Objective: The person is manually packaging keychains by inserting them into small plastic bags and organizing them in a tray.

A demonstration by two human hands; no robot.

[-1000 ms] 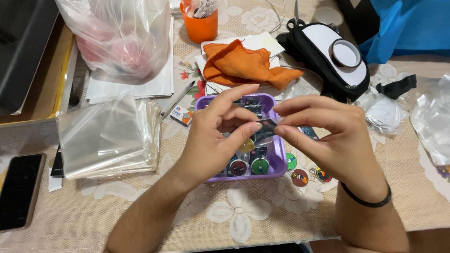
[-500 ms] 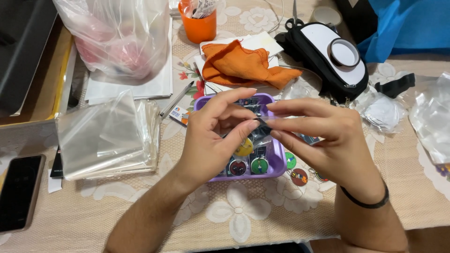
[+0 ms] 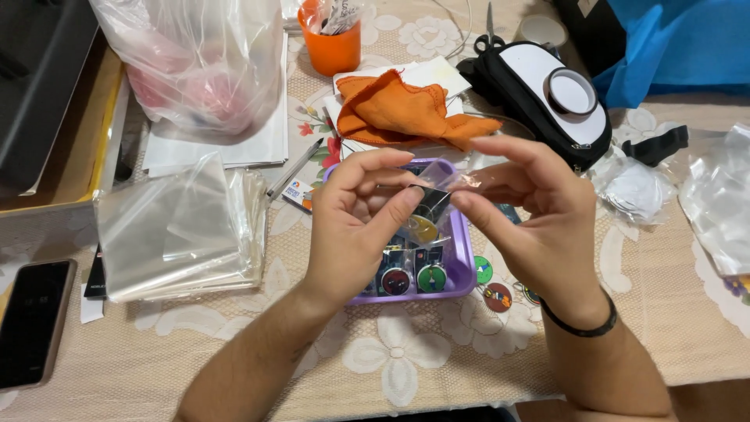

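Observation:
My left hand (image 3: 355, 227) and my right hand (image 3: 531, 215) meet above a small purple tray (image 3: 462, 270). Both pinch a small clear sleeve with a dark card (image 3: 434, 205) between thumb and fingers. Under the hands the tray holds several round badges on dark cards (image 3: 412, 277). Two loose round badges (image 3: 492, 291) lie on the lace tablecloth just right of the tray. A black band circles my right wrist.
A stack of clear plastic sleeves (image 3: 180, 230) lies at left, a phone (image 3: 31, 322) further left. Behind are an orange cloth (image 3: 402, 113), an orange cup (image 3: 332, 43), a filled plastic bag (image 3: 195, 62), a black-and-white pouch (image 3: 547, 94) and crumpled plastic (image 3: 715, 199).
Both hands have lifted slightly from the tray and the small sleeve between them has turned; my right fingers have spread a little.

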